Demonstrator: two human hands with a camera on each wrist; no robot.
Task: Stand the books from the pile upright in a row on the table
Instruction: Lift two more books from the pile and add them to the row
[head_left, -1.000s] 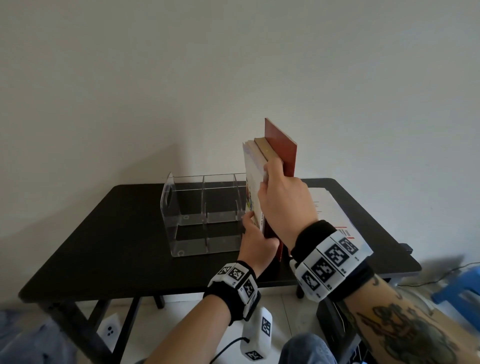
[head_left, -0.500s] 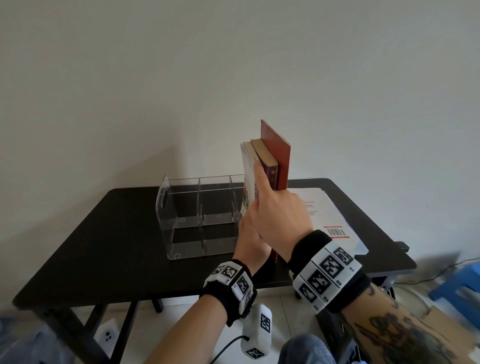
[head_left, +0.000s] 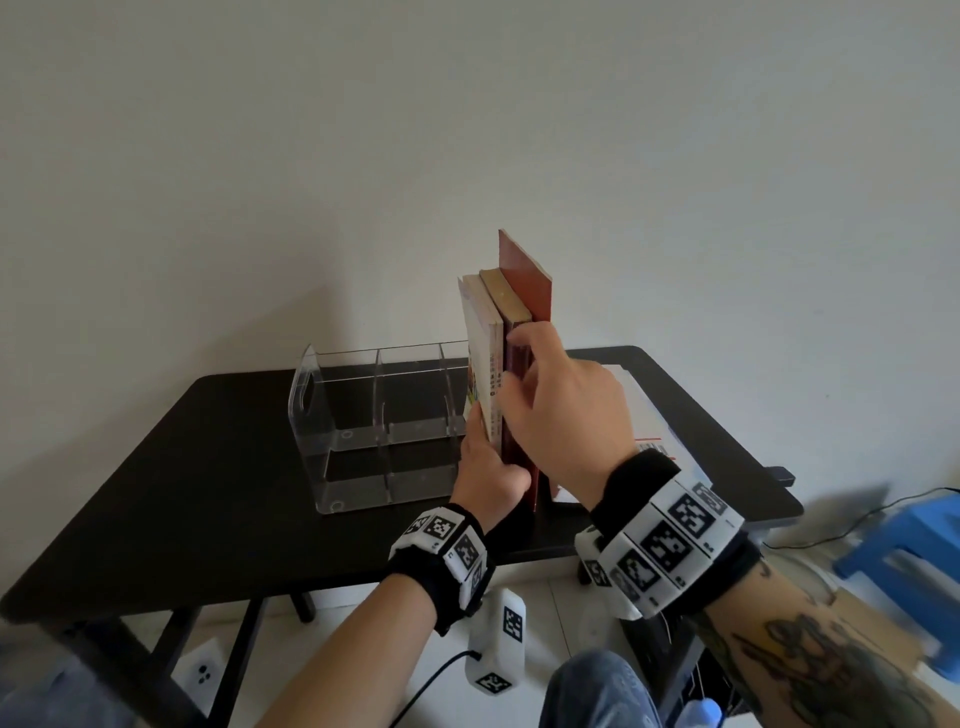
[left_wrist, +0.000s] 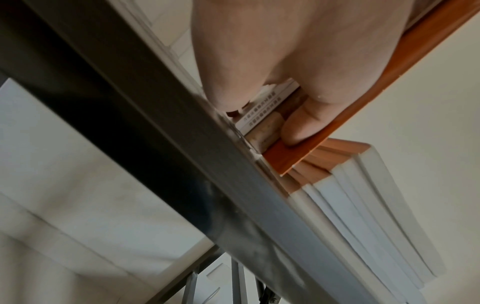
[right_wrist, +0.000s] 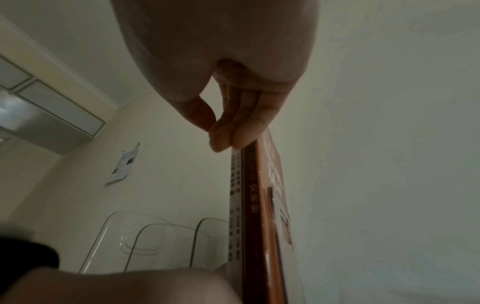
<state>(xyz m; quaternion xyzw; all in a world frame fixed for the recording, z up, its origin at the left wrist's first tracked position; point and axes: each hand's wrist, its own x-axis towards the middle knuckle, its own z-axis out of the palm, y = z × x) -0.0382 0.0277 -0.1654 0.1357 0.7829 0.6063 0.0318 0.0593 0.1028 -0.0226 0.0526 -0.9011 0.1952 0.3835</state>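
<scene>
Three books stand upright together on the black table (head_left: 208, 467): a white book (head_left: 480, 343), a dark red book (head_left: 511, 306) with a tan top edge, and a taller red book (head_left: 527, 280). My left hand (head_left: 485, 467) grips their lower end, with the thumb (left_wrist: 303, 127) on the red cover and the fingers on the white side. Higher up, my right hand (head_left: 561, 405) lays its fingers (right_wrist: 233, 133) against the spines, thumb tucked to the fingertips. The pile of white books (left_wrist: 363, 205) lies flat to the right of the standing ones.
A clear acrylic divider rack (head_left: 374, 415) stands just left of the books, touching or nearly touching the white one. The flat pile (head_left: 649, 415) reaches toward the table's right edge. A blue stool (head_left: 914, 540) stands on the floor at the right.
My right hand has slid down from the books' top edge to the middle of their spines. The left hand keeps its hold at the bottom, and the books stand straighter.
</scene>
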